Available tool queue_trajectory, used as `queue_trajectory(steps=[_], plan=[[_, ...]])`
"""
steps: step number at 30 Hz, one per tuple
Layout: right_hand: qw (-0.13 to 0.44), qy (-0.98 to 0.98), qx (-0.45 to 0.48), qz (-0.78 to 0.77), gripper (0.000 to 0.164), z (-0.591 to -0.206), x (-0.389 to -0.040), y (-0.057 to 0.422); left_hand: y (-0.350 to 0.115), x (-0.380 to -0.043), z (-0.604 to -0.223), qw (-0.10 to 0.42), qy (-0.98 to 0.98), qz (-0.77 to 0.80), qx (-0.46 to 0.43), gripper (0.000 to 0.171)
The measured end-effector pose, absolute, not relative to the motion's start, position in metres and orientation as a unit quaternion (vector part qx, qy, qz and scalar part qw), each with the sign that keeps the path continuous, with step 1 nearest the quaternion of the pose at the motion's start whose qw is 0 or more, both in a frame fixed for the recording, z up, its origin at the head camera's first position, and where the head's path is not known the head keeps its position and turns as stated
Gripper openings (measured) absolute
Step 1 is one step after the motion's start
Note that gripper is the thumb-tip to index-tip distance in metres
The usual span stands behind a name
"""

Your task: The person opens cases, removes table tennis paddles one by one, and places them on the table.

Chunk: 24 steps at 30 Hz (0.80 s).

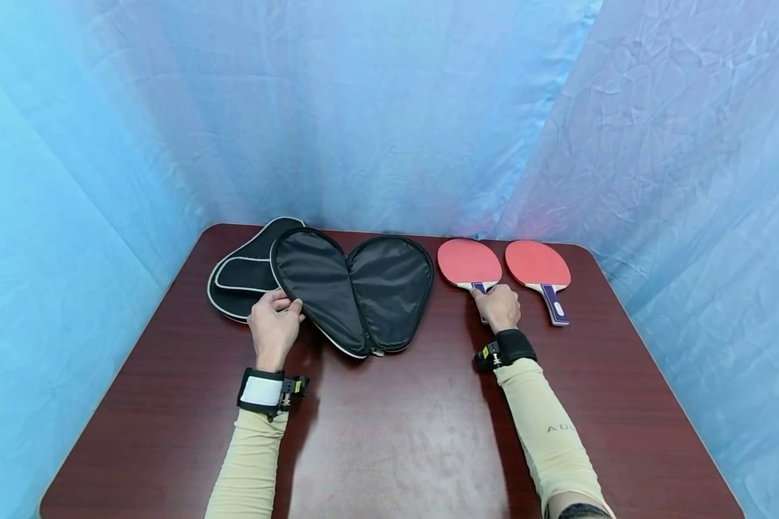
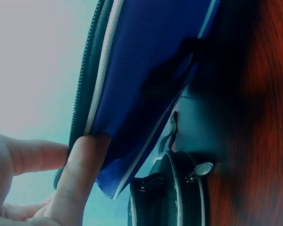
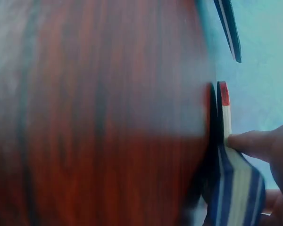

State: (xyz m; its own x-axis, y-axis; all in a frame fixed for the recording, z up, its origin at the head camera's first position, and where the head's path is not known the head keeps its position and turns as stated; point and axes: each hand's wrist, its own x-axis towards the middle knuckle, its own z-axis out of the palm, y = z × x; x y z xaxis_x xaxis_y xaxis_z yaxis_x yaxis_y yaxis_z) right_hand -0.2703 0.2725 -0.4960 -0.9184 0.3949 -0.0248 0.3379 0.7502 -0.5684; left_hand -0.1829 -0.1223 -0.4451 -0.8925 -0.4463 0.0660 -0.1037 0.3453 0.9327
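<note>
An unzipped black paddle case (image 1: 392, 288) lies spread in two halves near the middle of the table. My left hand (image 1: 275, 323) pinches the edge of its left half, thumb on one side and fingers on the other; the zipper teeth and pale piping of the case (image 2: 111, 80) show in the left wrist view. With my right hand (image 1: 498, 308) I grip the handle of a red table tennis paddle (image 1: 469, 262). Seen edge-on in the right wrist view, the paddle's striped handle (image 3: 238, 188) sits between thumb and fingers.
A second red paddle (image 1: 537, 262) with a blue handle lies to the right of the gripped one. Partly under the open case's left half is another black case (image 1: 243, 274) with pale piping. Blue curtains (image 1: 363, 115) hang behind and beside the brown table (image 1: 396, 440).
</note>
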Motion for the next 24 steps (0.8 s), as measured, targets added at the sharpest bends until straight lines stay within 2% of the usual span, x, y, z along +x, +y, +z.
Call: queue_trajectory(steps=[11,19,24], plan=[[0.033,-0.945,-0.177,0.272,0.047,-0.494,-0.269,0.276,-0.122,-0.183,-0.447,0.156,-0.804,-0.548,0.17,0.029],[0.046,-0.942,-0.166,0.287,0.04,-0.487,-0.265,0.276,-0.122,-0.182,-0.445,0.156,-0.807,-0.544,0.171,0.03],[0.074,-0.944,-0.132,0.293,0.044,-0.47,-0.259,0.266,-0.121,-0.184,-0.445,0.159,-0.808,-0.541,0.173,0.03]])
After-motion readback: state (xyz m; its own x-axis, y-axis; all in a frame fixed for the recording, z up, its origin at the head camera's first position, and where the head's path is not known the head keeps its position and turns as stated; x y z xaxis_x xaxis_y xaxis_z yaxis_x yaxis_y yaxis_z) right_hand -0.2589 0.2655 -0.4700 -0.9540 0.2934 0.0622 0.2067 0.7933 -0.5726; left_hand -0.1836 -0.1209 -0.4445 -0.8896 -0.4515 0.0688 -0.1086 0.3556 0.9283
